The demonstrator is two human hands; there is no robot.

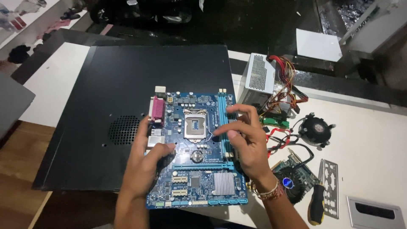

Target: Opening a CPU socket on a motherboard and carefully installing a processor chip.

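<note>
On the black panel, head view: a blue motherboard (197, 150) lies flat with its component side up, so the socket and slots face the camera.
Support: the black case panel (127, 93) rests on a white table (373, 140) and carries most of the board; the board's near right corner juts past the panel's edge.
Left hand (146, 159): it lies along the board's left edge beside the pink port connector (157, 109), thumb bent over the board face and fingers curled at the rim, a steadying hold rather than a lift; the fingers are partly closed against the edge, not clamped around it.
Right hand (246, 142): it rests over the memory slots (227, 127) at the board's right side, fingers spread apart and pointing toward the processor socket (195, 126); nothing is held in it.
Socket: it sits near the board's centre between the two hands, uncovered, its metal frame visible.
Right of the board: a grey power supply (260, 80) trails red, yellow and black cables (284, 91) toward the board's far right corner, the nearest clutter to the right hand.
Further right: a round cooler fan (316, 129) and a graphics card (296, 176) lie apart from the board.
Near edge of the table: a screwdriver with a black and yellow handle (316, 205) lies just beside a metal port shield (330, 186); a grey bezel (375, 212) sits past them.
Obstruction: the right wrist hides the board's right rim.
</note>
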